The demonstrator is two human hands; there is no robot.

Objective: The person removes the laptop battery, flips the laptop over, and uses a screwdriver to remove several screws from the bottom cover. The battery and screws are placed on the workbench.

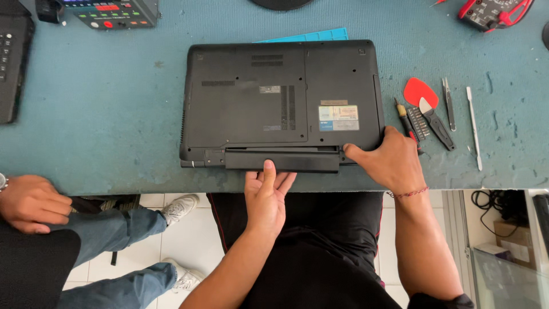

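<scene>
A black laptop (280,100) lies upside down on the blue desk (103,143), so its flat, hard bottom shows. The left hand (266,197) is open under the long battery bar (283,160), thumb on it. The right hand (392,160) presses flat on the corner, holding nothing. Small tools (434,114) lie beside the right hand.

Tools (437,117) crowd laptop's (280,97) right; left mat (103,131) open

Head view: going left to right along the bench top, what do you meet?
Keyboard edge → upturned black laptop → the person's right hand at its corner → screwdriver → red pick → scraper knife → tweezers → white spudger.
</scene>
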